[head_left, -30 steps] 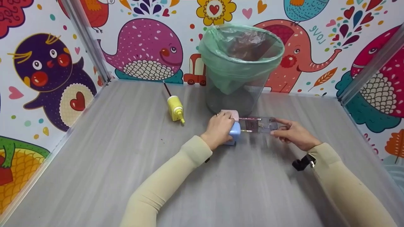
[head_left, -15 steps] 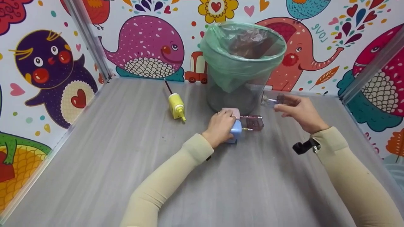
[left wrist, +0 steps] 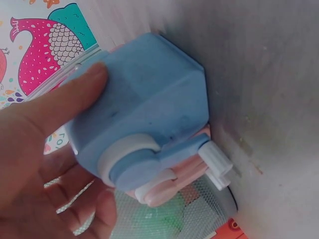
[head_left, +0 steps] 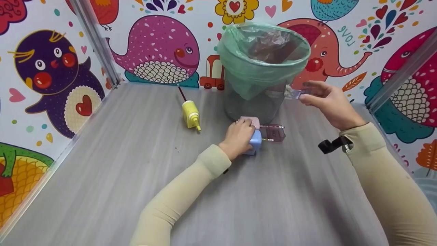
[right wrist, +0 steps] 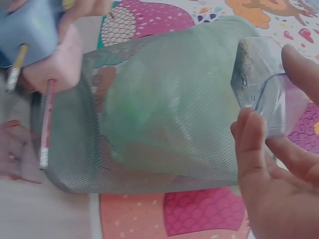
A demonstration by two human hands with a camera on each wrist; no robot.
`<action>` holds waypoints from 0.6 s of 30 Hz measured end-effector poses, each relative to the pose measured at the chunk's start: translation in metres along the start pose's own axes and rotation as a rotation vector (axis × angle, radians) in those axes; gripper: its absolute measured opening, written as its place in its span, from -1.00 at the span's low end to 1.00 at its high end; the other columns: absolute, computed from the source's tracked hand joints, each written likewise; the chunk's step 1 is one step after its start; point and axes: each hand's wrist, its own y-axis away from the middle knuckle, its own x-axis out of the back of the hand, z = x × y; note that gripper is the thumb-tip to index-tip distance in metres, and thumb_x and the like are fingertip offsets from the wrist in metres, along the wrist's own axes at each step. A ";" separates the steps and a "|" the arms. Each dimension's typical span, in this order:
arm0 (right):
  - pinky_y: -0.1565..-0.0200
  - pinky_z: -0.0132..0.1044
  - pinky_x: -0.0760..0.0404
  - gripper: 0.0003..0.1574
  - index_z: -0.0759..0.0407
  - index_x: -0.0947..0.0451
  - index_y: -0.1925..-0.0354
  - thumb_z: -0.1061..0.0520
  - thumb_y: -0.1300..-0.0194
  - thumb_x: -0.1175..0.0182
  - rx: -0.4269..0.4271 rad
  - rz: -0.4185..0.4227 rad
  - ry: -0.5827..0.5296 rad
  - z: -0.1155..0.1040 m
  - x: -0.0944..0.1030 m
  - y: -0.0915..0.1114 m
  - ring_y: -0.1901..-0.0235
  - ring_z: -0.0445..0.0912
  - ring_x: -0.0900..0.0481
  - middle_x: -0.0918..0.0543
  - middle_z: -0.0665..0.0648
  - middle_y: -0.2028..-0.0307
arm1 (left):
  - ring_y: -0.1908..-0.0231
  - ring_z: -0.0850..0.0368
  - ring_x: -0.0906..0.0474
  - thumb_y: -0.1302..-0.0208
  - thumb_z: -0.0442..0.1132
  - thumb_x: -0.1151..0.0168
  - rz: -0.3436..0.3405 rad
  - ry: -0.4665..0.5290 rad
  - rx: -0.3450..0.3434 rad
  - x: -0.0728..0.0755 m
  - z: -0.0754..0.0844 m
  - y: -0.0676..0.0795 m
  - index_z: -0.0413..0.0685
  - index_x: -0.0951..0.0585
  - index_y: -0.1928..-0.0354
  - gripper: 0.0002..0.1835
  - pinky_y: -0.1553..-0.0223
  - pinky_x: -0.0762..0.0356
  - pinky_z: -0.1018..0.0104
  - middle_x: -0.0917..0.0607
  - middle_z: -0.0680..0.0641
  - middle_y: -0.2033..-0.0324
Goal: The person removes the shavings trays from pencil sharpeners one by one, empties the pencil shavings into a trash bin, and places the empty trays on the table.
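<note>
Currently: your left hand (head_left: pixel 237 139), gripping blue sharpener (left wrist: pixel 144 89) at six o'clock from bin (head_left: pixel 237 106); pink sharpener (right wrist: pixel 62 62), part-hidden; your right hand (head_left: pixel 329 104), pinching clear tray (right wrist: pixel 269 94) at four o'clock, contents (right wrist: pixel 246 64) blurred.

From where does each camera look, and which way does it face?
Head: head-worn, facing forward and down to the table; left hand and right hand show.
Left wrist: wrist-worn, facing the blue sharpener; left hand shows.
Right wrist: wrist-worn, facing the clear container and bin; parts of both hands show.
Head and right wrist share the red pencil.
</note>
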 end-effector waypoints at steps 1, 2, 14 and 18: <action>0.00 -0.50 -0.61 -0.21 0.05 -0.35 -0.41 -0.16 -0.33 -0.30 0.004 -0.003 0.004 -0.004 0.001 -0.001 -0.05 -0.11 -0.58 -0.59 -0.03 -0.16 | -0.19 0.01 -0.54 -0.08 0.10 -0.52 -0.004 -0.001 0.002 0.000 0.000 0.000 -0.01 -0.62 -0.19 -0.35 -0.07 -0.62 0.14 -0.63 -0.04 -0.14; 0.00 -0.50 -0.61 -0.21 0.04 -0.35 -0.41 -0.16 -0.33 -0.29 0.006 -0.005 0.008 -0.008 0.002 -0.001 -0.05 -0.13 -0.58 -0.60 -0.04 -0.16 | -0.19 0.01 -0.54 -0.08 0.10 -0.51 -0.007 0.000 0.005 0.000 -0.001 0.000 -0.01 -0.62 -0.20 -0.35 -0.08 -0.62 0.14 -0.63 -0.04 -0.14; 0.03 -0.57 -0.60 -0.15 0.09 -0.30 -0.46 -0.07 -0.31 -0.33 0.080 0.051 -0.076 -0.051 0.014 -0.017 -0.07 -0.15 -0.57 -0.54 0.10 -0.24 | -0.21 0.02 -0.52 -0.08 0.09 -0.52 0.004 0.006 0.004 0.000 0.001 0.000 -0.01 -0.63 -0.19 -0.36 -0.09 -0.62 0.13 -0.62 -0.04 -0.15; 0.02 -0.58 -0.58 -0.14 0.10 -0.29 -0.46 -0.09 -0.32 -0.33 0.090 0.118 -0.077 -0.061 0.012 -0.027 -0.09 -0.17 -0.53 -0.54 0.06 -0.22 | -0.19 0.02 -0.54 -0.05 0.09 -0.54 0.036 0.007 -0.011 0.000 0.001 0.000 -0.01 -0.65 -0.14 -0.37 -0.05 -0.64 0.13 -0.64 -0.03 -0.12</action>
